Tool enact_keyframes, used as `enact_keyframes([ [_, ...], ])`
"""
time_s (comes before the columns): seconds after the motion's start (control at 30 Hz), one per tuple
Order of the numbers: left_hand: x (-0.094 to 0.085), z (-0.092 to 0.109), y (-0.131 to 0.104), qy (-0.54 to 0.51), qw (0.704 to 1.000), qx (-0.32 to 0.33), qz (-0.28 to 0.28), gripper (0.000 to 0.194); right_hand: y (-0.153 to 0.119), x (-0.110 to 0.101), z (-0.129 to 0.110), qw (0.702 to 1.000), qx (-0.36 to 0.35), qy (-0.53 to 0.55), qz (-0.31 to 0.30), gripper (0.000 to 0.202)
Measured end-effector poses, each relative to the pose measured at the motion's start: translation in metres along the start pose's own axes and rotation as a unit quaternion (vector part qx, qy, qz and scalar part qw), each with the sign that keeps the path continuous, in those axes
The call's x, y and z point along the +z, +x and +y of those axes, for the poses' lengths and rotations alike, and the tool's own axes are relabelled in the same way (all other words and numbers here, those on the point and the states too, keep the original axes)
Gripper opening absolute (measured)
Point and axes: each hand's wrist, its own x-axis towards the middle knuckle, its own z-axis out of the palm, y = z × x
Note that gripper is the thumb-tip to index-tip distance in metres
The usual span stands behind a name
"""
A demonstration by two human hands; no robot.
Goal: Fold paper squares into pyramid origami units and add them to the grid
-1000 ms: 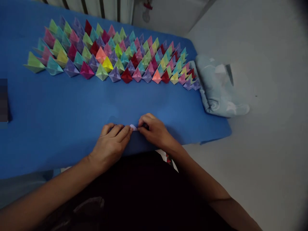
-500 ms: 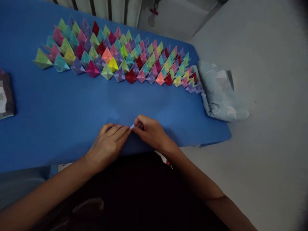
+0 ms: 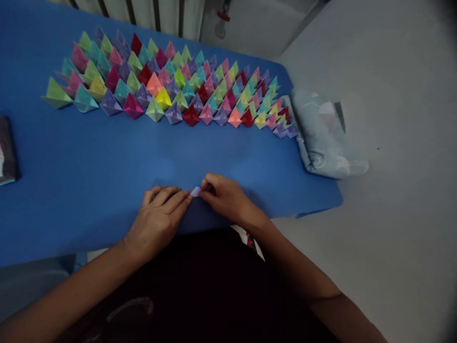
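A small piece of pale lilac folded paper (image 3: 196, 191) lies near the front edge of the blue table, between my hands. My left hand (image 3: 160, 212) rests over its left side, fingers together and held down at the paper, so part of it is hidden. At its right end, my right hand (image 3: 223, 195) pinches the paper between thumb and curled fingers. Beyond my hands stand rows of folded paper boats (image 3: 155, 112) in many colours, packed close together.
The blue table (image 3: 117, 162) reaches to a pale wall (image 3: 403, 143) on the right. At the table's right end lies a folded light-blue cloth (image 3: 321, 138). A dark packet (image 3: 6, 152) sits at the left edge. Behind the table is a white radiator (image 3: 167, 16).
My left hand has shifted slightly left and more of the lilac paper shows between my hands. The view has tilted a little; the boats stand as before.
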Motion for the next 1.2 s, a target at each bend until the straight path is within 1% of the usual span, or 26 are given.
enact_keyframes([
  [0.1,0.0,0.001,0.001,0.001,1.0,-0.013,-0.005,0.032,-0.002,0.0,-0.001,1.0,0.0,-0.024,0.01,0.015],
  [0.2,0.001,0.001,0.001,-0.002,1.0,-0.019,0.008,0.031,-0.005,0.002,-0.003,0.999,0.009,-0.043,0.019,0.009],
  [0.27,0.0,-0.001,0.001,-0.026,0.999,-0.029,0.013,0.03,-0.008,0.004,-0.004,0.998,0.016,-0.045,0.029,0.009],
  [0.37,-0.003,-0.006,0.0,-0.094,0.992,-0.084,0.015,0.03,-0.014,0.008,-0.002,0.998,0.019,-0.025,0.053,0.015],
  [0.5,-0.007,-0.008,0.001,-0.174,0.968,-0.18,0.024,0.028,-0.02,0.008,0.003,0.996,0.001,0.03,0.082,0.023],
  [0.6,-0.008,-0.006,0.01,-0.214,0.953,-0.216,0.016,0.026,-0.02,0.006,0.004,0.993,-0.004,0.059,0.101,0.017],
  [0.7,-0.004,-0.004,0.022,-0.226,0.95,-0.217,0.002,0.024,-0.018,0.007,0.003,0.993,-0.024,0.077,0.08,0.01],
  [0.77,-0.001,-0.004,0.029,-0.209,0.956,-0.207,-0.014,0.021,-0.017,0.008,0.001,0.994,-0.033,0.083,0.064,0.008],
  [0.87,0.003,-0.004,0.036,-0.175,0.965,-0.192,-0.035,0.017,-0.015,0.01,0.001,0.994,-0.025,0.082,0.06,0.007],
  [0.97,0.004,-0.004,0.039,-0.17,0.968,-0.18,-0.047,0.015,-0.014,0.011,0.002,0.995,-0.02,0.073,0.064,0.007],
  [1.1,0.003,-0.004,0.041,-0.189,0.967,-0.166,-0.047,0.018,-0.014,0.01,0.004,0.996,-0.045,0.055,0.053,0.015],
  [1.2,0.002,-0.005,0.042,-0.202,0.965,-0.159,-0.04,0.019,-0.012,0.01,0.006,0.995,-0.062,0.048,0.054,0.014],
])
